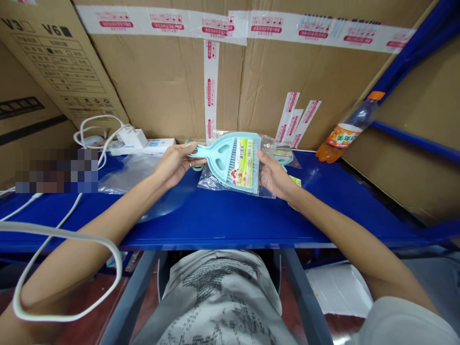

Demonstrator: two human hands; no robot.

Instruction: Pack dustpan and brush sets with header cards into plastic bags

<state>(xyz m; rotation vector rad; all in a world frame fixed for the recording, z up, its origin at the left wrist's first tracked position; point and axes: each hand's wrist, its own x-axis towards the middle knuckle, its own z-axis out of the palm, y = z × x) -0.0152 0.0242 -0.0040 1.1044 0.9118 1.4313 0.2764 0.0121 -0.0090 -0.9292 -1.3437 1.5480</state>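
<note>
A light teal dustpan with a small brush and a printed yellow-green label is held up above the blue table, with clear plastic wrap around its wide end. My left hand grips its handle, thumb on top and fingers beneath. The wide right end is between the thumb and fingers of my right hand. Behind my right hand, another teal item in clear wrap lies on the table, partly hidden.
A blue table spans the view before cardboard boxes. An orange drink bottle leans at the right back. At left are a power strip, clear plastic bags and white cables, one looping over my left forearm.
</note>
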